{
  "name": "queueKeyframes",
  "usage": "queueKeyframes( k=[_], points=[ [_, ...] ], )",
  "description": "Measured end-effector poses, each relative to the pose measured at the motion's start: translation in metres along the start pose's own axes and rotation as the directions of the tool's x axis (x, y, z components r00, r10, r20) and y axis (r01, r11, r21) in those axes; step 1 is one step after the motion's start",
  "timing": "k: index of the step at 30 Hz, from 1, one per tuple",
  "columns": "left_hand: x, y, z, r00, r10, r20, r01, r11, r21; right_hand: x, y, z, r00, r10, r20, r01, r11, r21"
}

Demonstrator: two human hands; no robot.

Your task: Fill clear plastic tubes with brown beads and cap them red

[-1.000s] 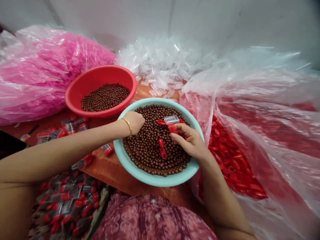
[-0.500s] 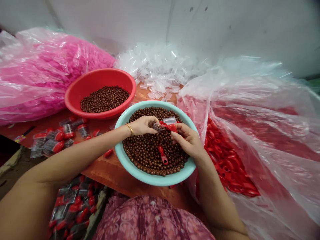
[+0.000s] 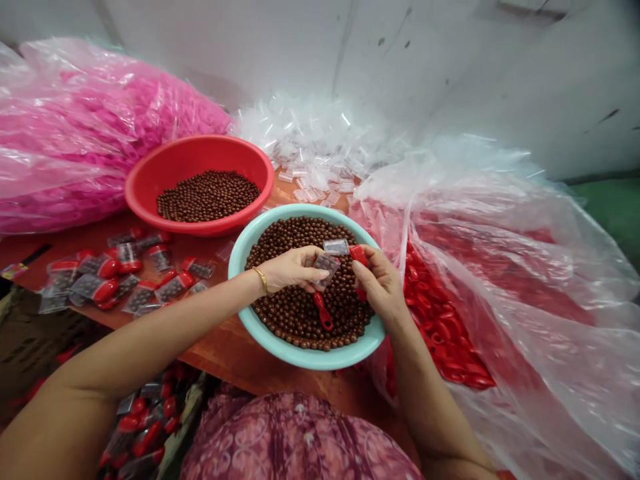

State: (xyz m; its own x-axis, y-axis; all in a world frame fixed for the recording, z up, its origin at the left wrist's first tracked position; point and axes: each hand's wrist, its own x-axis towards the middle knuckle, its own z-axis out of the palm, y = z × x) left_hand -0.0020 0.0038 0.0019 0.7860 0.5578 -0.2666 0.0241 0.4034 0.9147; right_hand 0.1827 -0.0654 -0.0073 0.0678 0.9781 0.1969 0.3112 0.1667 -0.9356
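Note:
My left hand (image 3: 296, 268) grips a small clear plastic container (image 3: 328, 267) with brown balls inside, tilted over the light-blue basin (image 3: 246, 319). Close by on the right, my right hand (image 3: 379, 277) pinches a red plastic cap (image 3: 359, 254). A second clear container (image 3: 335, 247) lies between the hands at the far side; whether the cap touches it I cannot tell. Brown balls (image 3: 295, 320) fill much of the basin. On them, just below my left fingers, rests a red scoop (image 3: 324, 312). More red plastic shows under my right fingers, partly hidden.
Behind left stands a red basin (image 3: 143, 190) with brown balls. Filled red-capped containers (image 3: 103, 287) lie left, with more below the table edge. Clear empty containers (image 3: 320, 143) are heaped at the back. Bags of pink pieces (image 3: 115, 127) and red pieces (image 3: 445, 320) flank the basins.
My left hand has turned its container so its flat face shows. The red piece between my hands has shifted right with my right hand, away from that container. The view has moved slightly.

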Motion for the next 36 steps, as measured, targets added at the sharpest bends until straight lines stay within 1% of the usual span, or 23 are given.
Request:
queueKeyframes(
  k=[2,5,7,10,12,15,16,18,21,23,25,28,31,32,34,36],
  points=[
    [-0.001,0.001,-0.002,0.999,-0.027,0.025,0.027,0.999,0.026,0.002,-0.004,-0.002,0.999,0.035,0.028,-0.036,0.998,0.051],
    [-0.003,0.003,-0.005,0.993,-0.053,0.102,0.047,0.997,0.053,0.007,-0.008,-0.005,0.978,0.057,0.201,-0.078,0.992,0.098],
    [-0.005,0.005,-0.005,0.985,-0.061,0.162,0.05,0.996,0.07,0.01,-0.009,-0.007,0.957,0.018,0.291,-0.049,0.994,0.098],
    [-0.006,0.006,-0.006,0.977,-0.051,0.205,0.036,0.996,0.077,0.014,-0.009,-0.007,0.94,-0.047,0.338,0.024,0.997,0.071],
    [-0.006,0.005,-0.007,0.977,-0.042,0.207,0.029,0.997,0.066,0.014,-0.009,-0.006,0.945,-0.066,0.319,0.056,0.998,0.041],
    [-0.006,0.005,-0.008,0.977,-0.04,0.21,0.031,0.998,0.049,0.013,-0.011,-0.003,0.962,-0.097,0.257,0.101,0.995,-0.002],
    [-0.006,0.005,-0.009,0.976,-0.04,0.214,0.031,0.998,0.046,0.012,-0.012,-0.003,0.962,-0.11,0.249,0.115,0.993,-0.007],
    [-0.006,0.004,-0.009,0.973,-0.038,0.226,0.028,0.998,0.05,0.012,-0.015,-0.002,0.954,-0.119,0.277,0.121,0.993,0.01],
    [-0.007,0.005,-0.007,0.971,-0.026,0.237,0.011,0.998,0.066,0.012,-0.016,-0.003,0.934,-0.084,0.348,0.065,0.996,0.065],
    [-0.008,0.006,-0.005,0.972,-0.012,0.235,-0.005,0.998,0.069,0.01,-0.014,-0.006,0.931,-0.042,0.363,0.004,0.994,0.106],
    [-0.009,0.007,-0.003,0.978,0.015,0.207,-0.027,0.998,0.055,0.009,-0.01,-0.009,0.937,-0.005,0.35,-0.054,0.986,0.161],
    [-0.008,0.009,-0.002,0.989,0.064,0.131,-0.07,0.997,0.039,0.006,-0.005,-0.012,0.946,0.083,0.314,-0.146,0.972,0.182],
    [-0.007,0.008,-0.001,0.991,0.107,0.084,-0.114,0.99,0.082,0.004,-0.006,-0.008,0.941,0.215,0.261,-0.272,0.94,0.205],
    [-0.006,0.007,-0.001,0.99,0.119,0.077,-0.127,0.986,0.112,0.003,-0.007,-0.005,0.939,0.243,0.244,-0.297,0.93,0.216],
    [-0.005,0.005,0.0,0.987,0.141,0.072,-0.152,0.971,0.187,0.002,-0.009,0.002,0.949,0.242,0.203,-0.281,0.941,0.189],
    [-0.003,0.002,0.0,0.982,0.177,0.065,-0.188,0.94,0.285,0.002,-0.011,0.007,0.97,0.162,0.179,-0.179,0.981,0.081]
  ],
)
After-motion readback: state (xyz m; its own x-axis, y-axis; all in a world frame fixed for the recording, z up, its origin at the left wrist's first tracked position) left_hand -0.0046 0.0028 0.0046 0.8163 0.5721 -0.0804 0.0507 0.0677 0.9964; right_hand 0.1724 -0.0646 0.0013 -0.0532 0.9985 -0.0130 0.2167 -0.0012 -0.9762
